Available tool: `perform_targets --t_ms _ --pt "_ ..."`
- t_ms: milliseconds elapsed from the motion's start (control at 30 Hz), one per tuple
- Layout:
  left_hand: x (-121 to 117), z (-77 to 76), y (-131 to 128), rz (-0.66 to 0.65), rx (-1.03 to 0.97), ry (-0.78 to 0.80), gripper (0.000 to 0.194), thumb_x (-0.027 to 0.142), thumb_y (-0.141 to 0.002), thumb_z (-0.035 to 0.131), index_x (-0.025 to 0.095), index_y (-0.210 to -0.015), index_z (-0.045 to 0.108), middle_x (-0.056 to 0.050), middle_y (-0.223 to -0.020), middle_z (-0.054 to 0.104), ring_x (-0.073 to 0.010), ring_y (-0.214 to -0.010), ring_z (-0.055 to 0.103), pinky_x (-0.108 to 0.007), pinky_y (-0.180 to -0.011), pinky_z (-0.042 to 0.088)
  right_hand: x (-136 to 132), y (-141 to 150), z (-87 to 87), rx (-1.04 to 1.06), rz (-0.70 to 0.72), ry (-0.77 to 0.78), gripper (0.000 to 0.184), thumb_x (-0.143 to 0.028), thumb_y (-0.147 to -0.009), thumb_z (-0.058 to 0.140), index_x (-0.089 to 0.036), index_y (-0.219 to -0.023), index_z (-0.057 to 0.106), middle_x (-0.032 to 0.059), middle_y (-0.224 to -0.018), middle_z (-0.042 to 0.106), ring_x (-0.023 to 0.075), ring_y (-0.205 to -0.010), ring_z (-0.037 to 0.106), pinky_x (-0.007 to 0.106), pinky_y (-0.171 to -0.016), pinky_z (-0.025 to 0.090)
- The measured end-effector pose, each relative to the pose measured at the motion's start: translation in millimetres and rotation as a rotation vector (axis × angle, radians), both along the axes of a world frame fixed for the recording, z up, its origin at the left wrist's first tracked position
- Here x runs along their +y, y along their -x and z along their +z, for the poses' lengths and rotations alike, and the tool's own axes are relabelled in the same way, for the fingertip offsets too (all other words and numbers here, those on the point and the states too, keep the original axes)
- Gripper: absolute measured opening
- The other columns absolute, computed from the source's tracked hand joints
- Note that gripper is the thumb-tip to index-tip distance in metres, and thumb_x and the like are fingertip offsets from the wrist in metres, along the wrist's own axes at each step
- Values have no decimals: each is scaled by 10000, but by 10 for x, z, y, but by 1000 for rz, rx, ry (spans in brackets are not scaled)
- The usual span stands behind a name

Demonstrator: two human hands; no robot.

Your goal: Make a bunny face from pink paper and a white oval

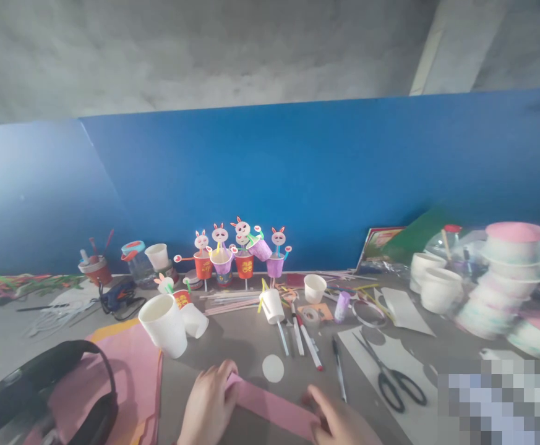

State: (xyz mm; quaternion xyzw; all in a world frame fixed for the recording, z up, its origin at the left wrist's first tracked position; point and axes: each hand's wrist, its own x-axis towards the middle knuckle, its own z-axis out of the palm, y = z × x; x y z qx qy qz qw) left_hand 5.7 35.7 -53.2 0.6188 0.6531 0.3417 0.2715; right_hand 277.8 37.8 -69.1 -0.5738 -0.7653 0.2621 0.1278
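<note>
A strip of pink paper [274, 406] stretches slantwise between my hands, low over the grey table. My left hand [210, 398] is closed on its upper left end. At the lower right end, my right hand [337, 417] pinches the strip with thumb and fingers. Just beyond the strip lies a white paper disc [273, 368]. Right of the disc are a red-capped marker [310, 346] and a black pen [339, 369]. A white paper cup [272, 307] with yellow straw arms and a blue straw lies tilted behind the disc.
Black-handled scissors [393, 377] rest on cut white paper [367, 358] at right. Pink paper sheets [133, 358] lie at left under black headphones [98, 352]. Cup figures with rabbit faces [220, 256] stand along the blue partition [251, 167]. White cups [162, 324] and a purple glue stick [342, 307] stand nearer.
</note>
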Motion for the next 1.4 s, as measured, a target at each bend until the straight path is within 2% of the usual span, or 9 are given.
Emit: perform_targets --t_ms 100,200,367,467,567,733,967,1200,1400 --pt "-72 -69 17 -5 265 -101 269 110 -761 515 227 -932 687 -59 -912 698 -280 -900 589 -397 -840 385 91 18 121 -253 48 -46 467 -38 -737 548 -275 -1121 667 43 -962 784 281 -858 750 308 -697 539" --pt "-114 -207 25 -35 540 -264 417 126 -807 522 235 -1192 638 -106 -1218 645 -309 -1085 567 -435 -924 411 178 114 347 -404 38 -162 437 -60 -760 589 -205 -1166 663 132 -1015 755 354 -888 726 399 -709 545" --pt "-131 -478 -15 -164 563 -311 207 136 -829 520 247 -938 657 -77 -1048 646 -271 -919 585 -373 -778 466 537 758 741 3 163 -229 150 -241 -894 588 -222 -1000 691 63 -987 731 252 -908 688 329 -774 503" --pt "-118 -577 -33 -168 490 -331 203 144 -854 496 229 -980 631 -74 -1003 634 -261 -891 576 -378 -776 456 902 1406 765 67 244 -213 277 -281 -883 639 -231 -1155 644 49 -1120 714 218 -1047 653 292 -882 481" --pt "-90 -626 -11 -170 467 -319 223 106 -802 532 232 -950 643 -63 -979 636 -249 -867 573 -361 -763 444 1226 2031 698 76 309 -177 463 -334 -883 673 -203 -1309 546 91 -1258 648 265 -1156 601 406 -948 487" --pt "-45 -683 54 -119 505 -286 256 99 -679 656 242 -891 668 -50 -979 658 -258 -871 581 -352 -755 428 1485 2655 644 26 408 -132 410 -391 -948 619 -183 -1295 555 101 -1262 613 277 -1116 613 498 -926 514" --pt "-34 -741 48 -166 475 -279 247 74 -710 630 244 -888 652 -24 -965 643 -213 -853 569 -317 -769 423 1736 2794 532 24 589 -124 457 -367 -943 633 -205 -1354 515 106 -1348 559 293 -1166 581 535 -973 482" --pt "-14 -772 41 -162 451 -264 269 81 -702 656 248 -913 660 -36 -1017 651 -239 -899 567 -331 -786 430 1704 2635 398 145 577 -191 459 -344 -944 633 -212 -1364 503 106 -1397 518 304 -1206 550 537 -981 476" --pt "-5 -769 15 -150 463 -252 254 98 -704 678 250 -909 667 -35 -1029 656 -245 -916 568 -341 -800 428 1721 2673 434 162 614 -207 479 -354 -937 643 -207 -1369 498 109 -1368 541 301 -1182 569 538 -971 482"
